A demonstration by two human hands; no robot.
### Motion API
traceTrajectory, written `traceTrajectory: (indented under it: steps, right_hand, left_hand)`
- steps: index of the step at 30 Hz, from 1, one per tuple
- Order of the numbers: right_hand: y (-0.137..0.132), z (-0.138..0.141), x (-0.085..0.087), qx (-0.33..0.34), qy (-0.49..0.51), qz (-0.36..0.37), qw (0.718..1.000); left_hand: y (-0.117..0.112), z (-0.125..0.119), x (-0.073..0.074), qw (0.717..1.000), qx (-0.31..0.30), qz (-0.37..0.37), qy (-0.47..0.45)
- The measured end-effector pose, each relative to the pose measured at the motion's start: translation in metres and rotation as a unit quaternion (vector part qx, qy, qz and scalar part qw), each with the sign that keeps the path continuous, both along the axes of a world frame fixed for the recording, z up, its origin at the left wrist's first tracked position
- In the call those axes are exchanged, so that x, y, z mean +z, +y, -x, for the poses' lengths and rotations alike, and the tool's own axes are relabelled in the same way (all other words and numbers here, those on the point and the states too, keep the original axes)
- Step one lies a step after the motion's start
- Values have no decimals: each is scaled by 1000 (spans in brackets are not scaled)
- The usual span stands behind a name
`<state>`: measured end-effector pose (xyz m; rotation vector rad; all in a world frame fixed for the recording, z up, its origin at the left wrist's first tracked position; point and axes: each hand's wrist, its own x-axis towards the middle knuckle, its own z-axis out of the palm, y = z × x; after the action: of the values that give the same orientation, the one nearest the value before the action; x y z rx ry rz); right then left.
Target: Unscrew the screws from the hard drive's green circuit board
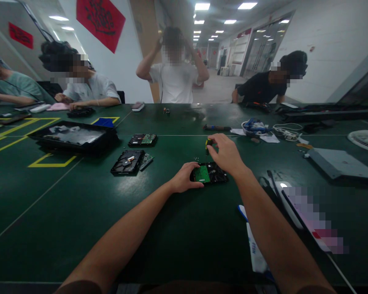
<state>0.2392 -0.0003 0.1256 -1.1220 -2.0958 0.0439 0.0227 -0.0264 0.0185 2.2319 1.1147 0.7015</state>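
Note:
A black hard drive with a green circuit board facing up lies flat on the table in front of me. My left hand grips its left end, fingers on the far side and thumb along the near edge. Above the drive's far side, my right hand pinches the yellow and black handle of a small screwdriver; I cannot make out whether its tip touches anything. Several tiny screws lie just beyond the drive.
To the left are another hard drive, a loose circuit board and a third drive. A black tray stands farther left. On the right lie a phone, a grey metal case and cables. Several people sit around the table.

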Motion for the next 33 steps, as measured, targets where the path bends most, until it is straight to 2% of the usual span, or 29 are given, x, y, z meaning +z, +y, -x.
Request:
traceTrajectory:
  steps: [4, 10, 20, 29, 33]
  right_hand:
    - [3, 0, -1, -9, 11, 3, 1000]
    - [-1, 1, -1, -47, -18, -34, 998]
    - [6, 0, -7, -49, 27, -15, 998]
    - [-3, 2, 0, -29, 2, -42, 999]
    - [-1, 1, -2, -43, 16, -40, 998]
  left_hand:
    - [-1, 0, 2, 1000, -2, 2, -2]
    - [0, 0, 2, 1000, 3, 10, -9]
    - [0, 0, 3, 1000, -3, 0, -5]
    - [1, -1, 0, 1000, -4, -2, 2]
    - [1, -1, -1, 1000, -2, -5, 7]
